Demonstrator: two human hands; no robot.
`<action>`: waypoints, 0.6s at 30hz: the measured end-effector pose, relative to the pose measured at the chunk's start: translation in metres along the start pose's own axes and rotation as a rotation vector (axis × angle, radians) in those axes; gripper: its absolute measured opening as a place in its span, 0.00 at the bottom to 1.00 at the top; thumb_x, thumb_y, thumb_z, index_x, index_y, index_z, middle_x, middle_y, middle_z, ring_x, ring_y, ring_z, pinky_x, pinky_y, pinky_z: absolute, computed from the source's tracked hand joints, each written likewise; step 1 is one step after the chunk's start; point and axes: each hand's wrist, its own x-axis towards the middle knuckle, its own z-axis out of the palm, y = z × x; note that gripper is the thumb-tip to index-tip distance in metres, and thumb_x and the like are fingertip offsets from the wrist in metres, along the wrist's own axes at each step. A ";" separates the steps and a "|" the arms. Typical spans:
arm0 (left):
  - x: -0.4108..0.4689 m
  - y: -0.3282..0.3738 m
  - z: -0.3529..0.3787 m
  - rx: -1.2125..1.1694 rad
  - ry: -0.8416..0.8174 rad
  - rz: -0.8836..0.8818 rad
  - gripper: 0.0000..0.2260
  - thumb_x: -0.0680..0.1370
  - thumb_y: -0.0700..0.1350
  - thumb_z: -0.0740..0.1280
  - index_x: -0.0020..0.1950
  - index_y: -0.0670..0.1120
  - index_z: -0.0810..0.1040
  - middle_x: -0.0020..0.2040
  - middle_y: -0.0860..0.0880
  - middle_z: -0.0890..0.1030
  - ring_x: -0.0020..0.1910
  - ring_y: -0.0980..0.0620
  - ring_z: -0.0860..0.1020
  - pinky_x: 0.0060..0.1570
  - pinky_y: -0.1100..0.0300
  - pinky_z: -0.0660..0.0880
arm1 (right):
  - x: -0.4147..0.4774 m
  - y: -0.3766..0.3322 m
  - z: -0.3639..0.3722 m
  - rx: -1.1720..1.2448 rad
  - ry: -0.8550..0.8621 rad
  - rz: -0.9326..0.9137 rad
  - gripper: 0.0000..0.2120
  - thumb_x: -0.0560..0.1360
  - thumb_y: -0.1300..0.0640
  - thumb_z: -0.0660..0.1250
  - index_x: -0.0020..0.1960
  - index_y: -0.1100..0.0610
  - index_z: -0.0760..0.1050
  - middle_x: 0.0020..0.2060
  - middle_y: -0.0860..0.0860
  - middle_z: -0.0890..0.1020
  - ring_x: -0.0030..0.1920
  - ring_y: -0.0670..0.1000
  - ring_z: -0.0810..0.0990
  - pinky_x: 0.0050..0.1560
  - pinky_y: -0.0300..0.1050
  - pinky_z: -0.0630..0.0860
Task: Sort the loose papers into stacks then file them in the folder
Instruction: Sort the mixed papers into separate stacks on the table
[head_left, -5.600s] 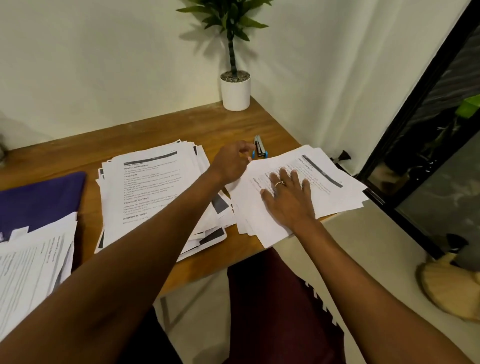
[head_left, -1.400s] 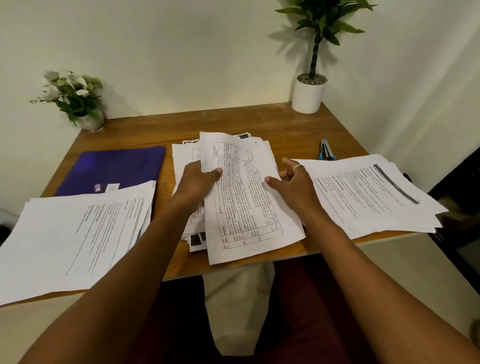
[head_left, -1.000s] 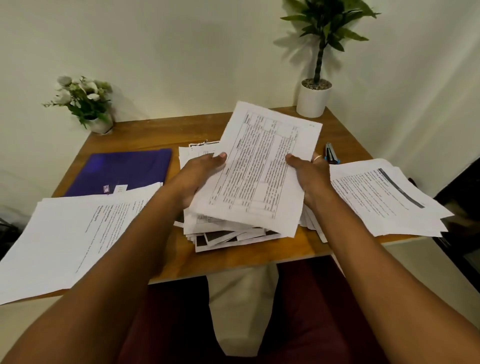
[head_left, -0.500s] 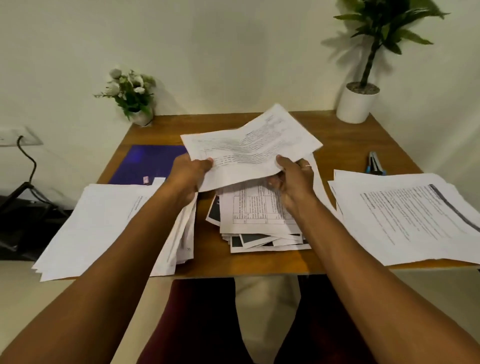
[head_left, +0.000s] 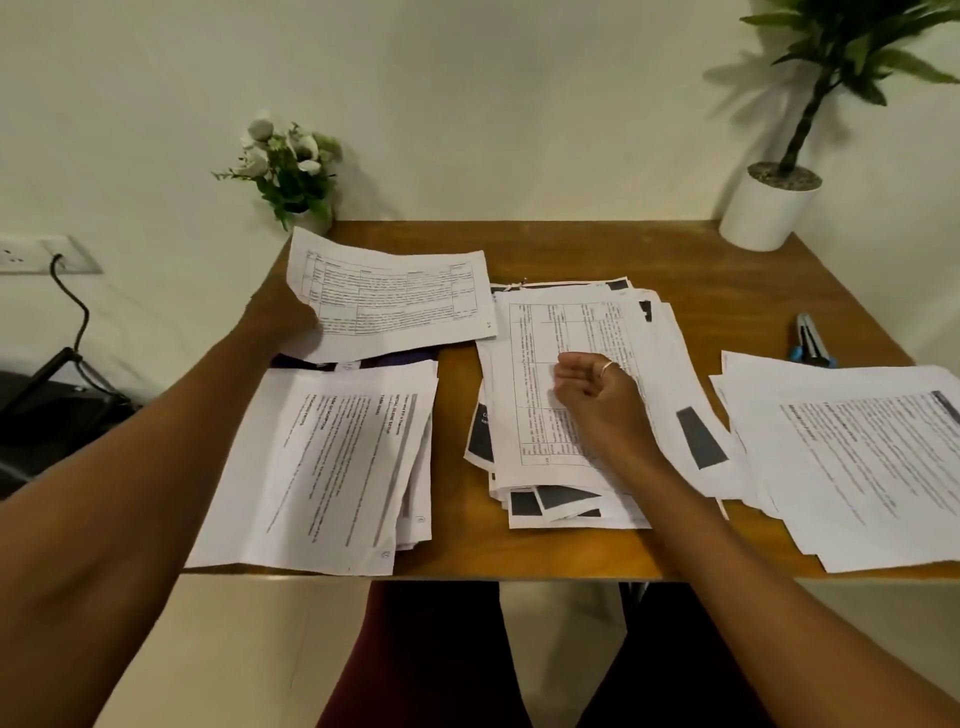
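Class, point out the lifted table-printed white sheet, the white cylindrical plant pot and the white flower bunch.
Table-printed white sheet (head_left: 400, 306): head view, middle of its printed face.
White cylindrical plant pot (head_left: 763, 213): head view, front wall.
White flower bunch (head_left: 288, 166): head view, central foliage.

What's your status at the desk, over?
Left hand grips one printed sheet above the purple folder. Right hand loosely curled over the middle pile, holding nothing. Folder mostly covered by the left stack.
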 end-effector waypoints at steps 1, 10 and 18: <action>0.003 -0.003 0.004 -0.006 0.035 0.023 0.23 0.75 0.39 0.75 0.47 0.64 0.67 0.42 0.65 0.70 0.39 0.62 0.72 0.42 0.69 0.65 | 0.000 0.001 0.000 0.010 0.000 -0.001 0.13 0.79 0.56 0.71 0.62 0.45 0.79 0.53 0.36 0.82 0.51 0.35 0.82 0.38 0.22 0.73; 0.011 0.003 0.034 0.337 0.344 -0.309 0.30 0.74 0.41 0.74 0.73 0.48 0.64 0.67 0.39 0.70 0.65 0.35 0.71 0.63 0.39 0.67 | -0.004 -0.004 -0.012 -0.082 0.059 -0.087 0.08 0.80 0.57 0.70 0.56 0.45 0.80 0.52 0.39 0.82 0.50 0.38 0.81 0.46 0.28 0.78; -0.054 0.133 0.070 0.128 -0.046 0.144 0.15 0.79 0.51 0.72 0.64 0.49 0.80 0.64 0.47 0.79 0.62 0.44 0.77 0.66 0.43 0.72 | 0.017 -0.001 -0.053 -0.740 0.236 0.052 0.39 0.69 0.35 0.77 0.73 0.49 0.70 0.74 0.53 0.69 0.74 0.57 0.64 0.72 0.61 0.63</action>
